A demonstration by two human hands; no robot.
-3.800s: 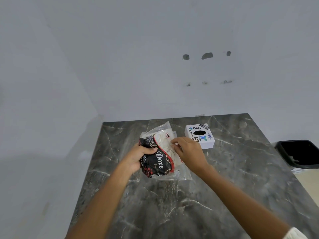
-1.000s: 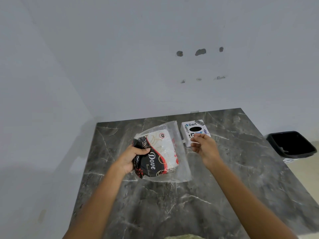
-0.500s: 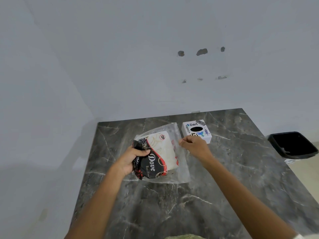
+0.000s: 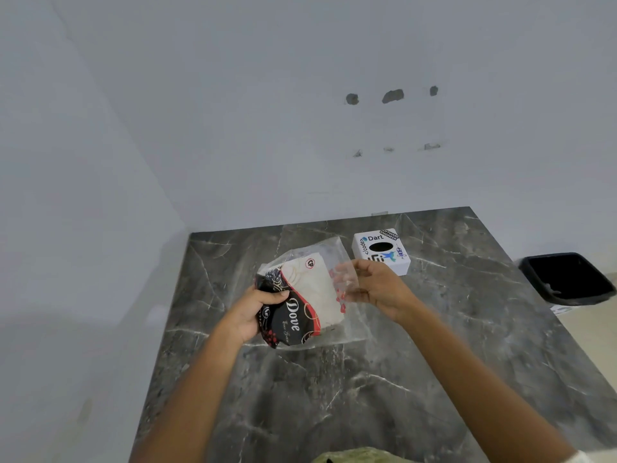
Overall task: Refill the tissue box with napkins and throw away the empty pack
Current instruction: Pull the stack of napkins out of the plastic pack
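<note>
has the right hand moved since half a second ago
Yes. The right hand has drawn back from the napkin pack toward the tissue box, pulling the pack's clear flap with it; the box itself stays put.

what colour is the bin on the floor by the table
Black, seen in the head view: the bin sits right of the marble table.

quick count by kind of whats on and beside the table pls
napkin pack: 1
tissue box: 1
bin: 1
total: 3
</note>
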